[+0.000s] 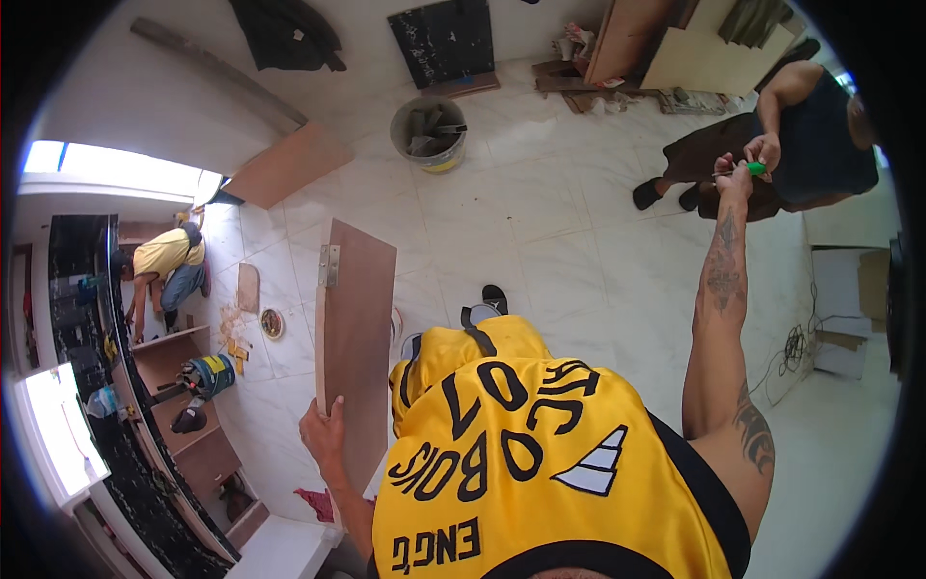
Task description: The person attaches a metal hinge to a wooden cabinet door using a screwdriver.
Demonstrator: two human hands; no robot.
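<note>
My left hand [325,431] is wrapped round the edge of a brown wooden cabinet door [362,328], which stands upright at my left side. A metal hinge [330,265] is fixed on the door's narrow edge near its far end. My right arm stretches out to the far right. There my right hand [735,180] is closed on what looks like a screwdriver with a green handle [756,169] and a thin shaft. A co-worker's hand [765,151] meets mine at the same tool. Which fingers bear it is too small to tell.
A bucket of scraps [429,135] stands on the tiled floor ahead. Leaning boards [617,43] and debris lie at the far right. At left, another person [169,253] bends at an open cabinet [178,372] near a blue tool bucket [207,376]. Cables [793,349] lie at right.
</note>
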